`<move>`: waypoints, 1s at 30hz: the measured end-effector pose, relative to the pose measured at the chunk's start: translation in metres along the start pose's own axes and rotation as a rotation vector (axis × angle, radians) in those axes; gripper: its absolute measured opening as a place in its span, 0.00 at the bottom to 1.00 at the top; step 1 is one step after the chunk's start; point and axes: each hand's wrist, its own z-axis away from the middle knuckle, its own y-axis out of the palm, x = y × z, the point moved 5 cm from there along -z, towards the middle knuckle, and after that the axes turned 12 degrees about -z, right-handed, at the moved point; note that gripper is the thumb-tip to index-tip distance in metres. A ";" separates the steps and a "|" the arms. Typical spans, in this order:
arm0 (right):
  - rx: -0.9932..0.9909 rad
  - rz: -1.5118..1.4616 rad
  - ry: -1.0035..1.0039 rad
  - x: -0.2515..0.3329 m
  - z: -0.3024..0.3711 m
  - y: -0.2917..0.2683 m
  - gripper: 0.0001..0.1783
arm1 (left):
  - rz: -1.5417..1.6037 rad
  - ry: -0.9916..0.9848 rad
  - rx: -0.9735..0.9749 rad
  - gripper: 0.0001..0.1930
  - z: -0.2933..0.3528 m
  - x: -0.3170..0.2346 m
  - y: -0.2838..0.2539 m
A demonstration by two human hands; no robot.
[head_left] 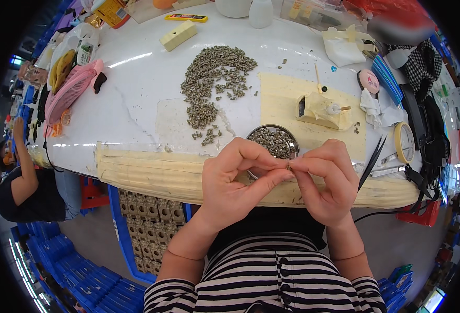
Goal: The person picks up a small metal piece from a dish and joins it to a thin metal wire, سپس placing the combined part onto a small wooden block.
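Observation:
My left hand [230,182] and my right hand [330,182] meet at the table's near edge, thumbs and index fingers pinched together. Between their fingertips is a tiny metal part [288,166], mostly hidden, so its exact shape cannot be made out. Just beyond the fingers, a round metal dish [295,141] holds many small metal parts [273,142]; my left hand covers some of its near rim. Farther off, a large curved heap of similar small metal parts [201,86] is spread over the white tabletop.
Yellowish tape [146,166] covers the table's front edge. To the right are a tape-wrapped block [324,112], black tweezers [372,163] and a tape roll [404,143]. A pink mesh pouch [72,94] lies left. Below stands a blue crate [119,229] of metal blocks; another person [29,193] sits left.

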 end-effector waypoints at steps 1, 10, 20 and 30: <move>-0.001 0.001 0.007 -0.001 0.001 0.000 0.15 | -0.015 0.011 0.004 0.11 -0.001 -0.001 0.000; -0.046 -0.014 0.078 -0.004 0.004 -0.001 0.13 | -0.273 0.151 0.043 0.09 -0.004 -0.011 0.002; -0.042 0.013 0.032 -0.002 0.003 -0.002 0.15 | -0.343 0.191 0.012 0.09 -0.005 -0.013 0.003; -0.012 0.027 -0.010 0.000 0.000 0.000 0.17 | -0.345 0.191 -0.006 0.09 -0.002 -0.012 0.000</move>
